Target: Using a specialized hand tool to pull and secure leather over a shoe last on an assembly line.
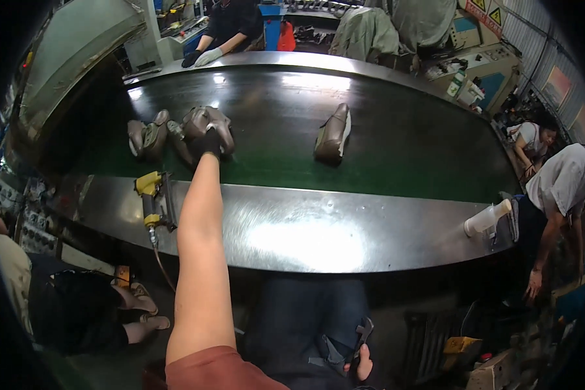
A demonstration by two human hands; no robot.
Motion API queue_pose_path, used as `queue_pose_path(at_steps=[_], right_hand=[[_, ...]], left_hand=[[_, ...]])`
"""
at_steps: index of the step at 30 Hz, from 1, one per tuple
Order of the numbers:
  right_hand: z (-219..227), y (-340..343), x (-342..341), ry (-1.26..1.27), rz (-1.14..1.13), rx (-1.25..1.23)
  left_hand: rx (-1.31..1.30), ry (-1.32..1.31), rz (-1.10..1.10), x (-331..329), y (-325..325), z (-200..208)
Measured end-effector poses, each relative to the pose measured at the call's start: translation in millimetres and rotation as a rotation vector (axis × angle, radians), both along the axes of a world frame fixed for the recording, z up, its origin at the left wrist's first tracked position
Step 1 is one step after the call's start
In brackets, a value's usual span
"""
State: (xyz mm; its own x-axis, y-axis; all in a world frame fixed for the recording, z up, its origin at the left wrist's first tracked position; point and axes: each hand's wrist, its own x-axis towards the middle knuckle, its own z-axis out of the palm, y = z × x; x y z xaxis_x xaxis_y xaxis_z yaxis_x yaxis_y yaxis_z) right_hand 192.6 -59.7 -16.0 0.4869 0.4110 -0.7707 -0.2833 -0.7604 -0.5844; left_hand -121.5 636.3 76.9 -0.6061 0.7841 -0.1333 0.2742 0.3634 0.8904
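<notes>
Left hand: dark-gloved, reaching onto brown shoes on the green belt; cannot tell whether it grips.
Right hand: well apart, low by the lap, closed around a metal-headed tool.
Lone shoe: farther right.
Metal ledge: bears a yellow hose-fed tool.

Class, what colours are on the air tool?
The air tool is yellow and black, seen in the head view.

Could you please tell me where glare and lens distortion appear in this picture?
Head view: strong white glare on the near metal ledge, smaller reflections on the far part of the dark green surface; head view: fisheye distortion curves the ledge's edges, and the picture's corners are black.
</notes>
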Motion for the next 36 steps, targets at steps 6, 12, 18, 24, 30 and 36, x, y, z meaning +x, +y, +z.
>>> queue_pose_path(at_steps=[6,12,18,24,30,36], right_hand=[[1,-3,1,0.079,-0.069,-0.016],[44,43,3,0.089,0.065,-0.002],[47,55,8,0.151,0.176,0.009],[51,47,8,0.157,0.142,-0.015],[45,53,5,0.144,0.153,0.09],[33,39,12,0.172,0.142,0.189]], left_hand=[[0.237,0.049,-0.077,-22,-51,11],[0.715,1.198,-0.41,-9,-90,15],[0.221,1.386,-1.088,46,-114,20],[0.495,0.987,-1.012,82,-97,-5],[0.178,0.665,-0.795,61,-68,-10],[0.313,-1.038,-0.835,69,-201,32]])
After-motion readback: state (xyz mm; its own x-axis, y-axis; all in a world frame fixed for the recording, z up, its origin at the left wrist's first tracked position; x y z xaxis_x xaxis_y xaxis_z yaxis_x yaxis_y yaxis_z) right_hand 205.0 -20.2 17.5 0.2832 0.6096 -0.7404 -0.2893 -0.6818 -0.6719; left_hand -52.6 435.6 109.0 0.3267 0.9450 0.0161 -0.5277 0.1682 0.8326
